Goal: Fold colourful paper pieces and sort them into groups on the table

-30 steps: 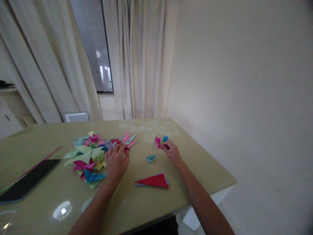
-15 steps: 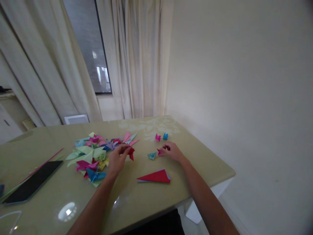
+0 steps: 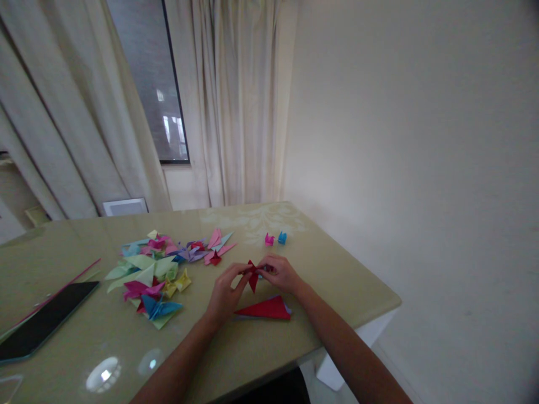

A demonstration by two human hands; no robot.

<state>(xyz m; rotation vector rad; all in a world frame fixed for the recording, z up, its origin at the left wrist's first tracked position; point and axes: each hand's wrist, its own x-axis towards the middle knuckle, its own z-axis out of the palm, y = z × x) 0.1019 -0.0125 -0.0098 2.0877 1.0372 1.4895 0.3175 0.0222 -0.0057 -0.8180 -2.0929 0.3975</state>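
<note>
My left hand and my right hand meet over the middle of the table. Between their fingertips is a small red folded paper piece, pinched from both sides. My right hand's fingers also curl over something small that I cannot make out. Just in front of my hands lies a flat red paper triangle on a bluish sheet. A small pink piece and a small blue piece sit side by side behind my right hand.
A heap of coloured folded papers spreads over the table to the left. A dark tablet lies at the far left. Curtains and a window stand behind the table; its right edge drops off near the wall.
My left hand carried the red folded piece from the heap to the right. My right hand drew back from the pink and blue pieces to meet it. The small teal piece is now hidden.
</note>
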